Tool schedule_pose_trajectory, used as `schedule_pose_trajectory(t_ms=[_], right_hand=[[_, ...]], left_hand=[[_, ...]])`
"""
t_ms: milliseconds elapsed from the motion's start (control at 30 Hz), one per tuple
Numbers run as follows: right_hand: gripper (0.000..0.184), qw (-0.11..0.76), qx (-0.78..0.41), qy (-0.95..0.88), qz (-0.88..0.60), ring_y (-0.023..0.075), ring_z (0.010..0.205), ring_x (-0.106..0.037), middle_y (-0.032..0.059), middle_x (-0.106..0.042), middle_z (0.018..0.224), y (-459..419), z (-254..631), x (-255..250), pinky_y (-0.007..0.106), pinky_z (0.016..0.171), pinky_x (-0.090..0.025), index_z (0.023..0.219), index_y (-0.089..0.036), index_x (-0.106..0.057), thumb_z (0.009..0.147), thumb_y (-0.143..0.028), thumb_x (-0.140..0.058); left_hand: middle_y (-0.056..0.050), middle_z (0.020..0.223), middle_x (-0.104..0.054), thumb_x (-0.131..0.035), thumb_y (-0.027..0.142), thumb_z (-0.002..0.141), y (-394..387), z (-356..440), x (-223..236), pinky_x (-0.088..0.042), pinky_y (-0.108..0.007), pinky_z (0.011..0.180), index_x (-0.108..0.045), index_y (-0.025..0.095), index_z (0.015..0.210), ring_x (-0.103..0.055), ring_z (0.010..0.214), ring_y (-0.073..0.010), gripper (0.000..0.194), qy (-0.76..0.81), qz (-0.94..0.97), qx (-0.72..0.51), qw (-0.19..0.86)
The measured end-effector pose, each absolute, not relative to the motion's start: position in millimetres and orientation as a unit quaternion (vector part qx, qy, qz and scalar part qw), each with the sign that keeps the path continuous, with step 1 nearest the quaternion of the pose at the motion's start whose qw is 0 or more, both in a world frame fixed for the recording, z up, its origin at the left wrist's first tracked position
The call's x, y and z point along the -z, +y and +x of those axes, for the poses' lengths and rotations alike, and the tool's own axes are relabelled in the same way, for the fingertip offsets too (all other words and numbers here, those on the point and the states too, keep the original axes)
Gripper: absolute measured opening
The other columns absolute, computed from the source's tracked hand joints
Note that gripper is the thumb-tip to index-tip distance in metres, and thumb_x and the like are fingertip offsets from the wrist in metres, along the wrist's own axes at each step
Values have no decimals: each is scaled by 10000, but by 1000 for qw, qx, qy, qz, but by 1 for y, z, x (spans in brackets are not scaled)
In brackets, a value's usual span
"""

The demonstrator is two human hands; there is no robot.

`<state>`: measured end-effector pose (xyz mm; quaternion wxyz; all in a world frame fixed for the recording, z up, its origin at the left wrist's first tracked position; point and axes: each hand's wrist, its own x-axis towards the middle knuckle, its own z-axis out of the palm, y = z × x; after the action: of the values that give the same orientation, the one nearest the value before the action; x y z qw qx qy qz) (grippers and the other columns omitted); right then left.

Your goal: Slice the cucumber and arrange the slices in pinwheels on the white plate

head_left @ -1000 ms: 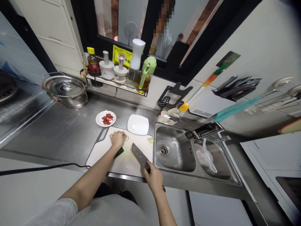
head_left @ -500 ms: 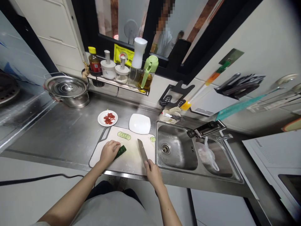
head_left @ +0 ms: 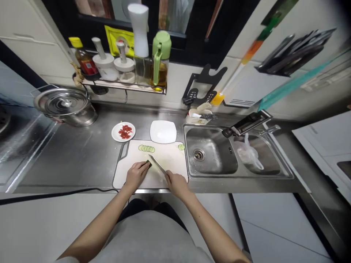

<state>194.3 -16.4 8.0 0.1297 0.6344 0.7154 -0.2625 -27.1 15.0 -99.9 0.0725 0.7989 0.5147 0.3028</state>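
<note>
A piece of dark green cucumber [head_left: 148,164] lies on the white cutting board [head_left: 123,175], mostly covered by my left hand [head_left: 136,176], whose fingers are closed over it. My right hand [head_left: 177,184] grips the handle of a kitchen knife [head_left: 158,165]. Its blade slants up and left, with the tip close beside the cucumber's exposed end; whether they touch I cannot tell. Farther up the board runs an overlapping row of cucumber slices [head_left: 146,148]. More slices [head_left: 181,147] sit at the board's upper right corner.
Behind the board stand a small plate [head_left: 115,136] of chopped red pieces and a white square dish [head_left: 163,131]. To the right is a double sink [head_left: 214,164] with a plastic bag [head_left: 248,151]. A lidded steel pot [head_left: 79,113] stands left, below a condiment rack [head_left: 123,86].
My right hand has brought the knife left, turning its blade toward the cucumber. My left hand now covers more of the cucumber. The whole view has shifted.
</note>
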Motion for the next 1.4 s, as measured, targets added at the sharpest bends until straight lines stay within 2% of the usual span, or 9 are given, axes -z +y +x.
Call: schedule_pose_trajectory(t_ms=[433, 700, 1100, 1400], right_hand=[[309, 135, 302, 706, 626, 237, 883, -666, 119, -703, 952, -23, 182, -14, 287, 697, -398, 1151, -189, -518, 1006, -298, -267], [299, 145, 302, 706, 623, 253, 889, -675, 130, -704, 918, -25, 180, -16, 297, 695, -429, 1148, -169, -527, 994, -252, -285], [295, 164, 339, 702, 605, 259, 919, -681, 151, -699, 932, -17, 178, -10, 318, 724, -478, 1158, -143, -533, 916, -116, -367], [298, 155, 359, 697, 601, 280, 929, -682, 153, -700, 963, -17, 177, -7, 333, 737, -497, 1168, -137, -532, 882, -119, -450]], left_hand=[[-69, 1064, -694, -511, 307, 924, 15, -28, 93, -516, -330, 871, -704, 276, 1126, -617, 950, -188, 281, 533, 801, -244, 118], [-72, 1048, -679, -523, 303, 919, 15, -27, 90, -502, -317, 840, -698, 271, 1134, -605, 948, -195, 278, 533, 806, -235, 109], [-72, 1043, -680, -510, 294, 923, 17, -28, 91, -493, -344, 878, -698, 254, 1099, -594, 962, -198, 261, 517, 817, -229, 116], [-69, 1041, -681, -520, 289, 920, 17, -29, 92, -499, -349, 876, -703, 249, 1058, -601, 958, -198, 233, 512, 819, -229, 122]])
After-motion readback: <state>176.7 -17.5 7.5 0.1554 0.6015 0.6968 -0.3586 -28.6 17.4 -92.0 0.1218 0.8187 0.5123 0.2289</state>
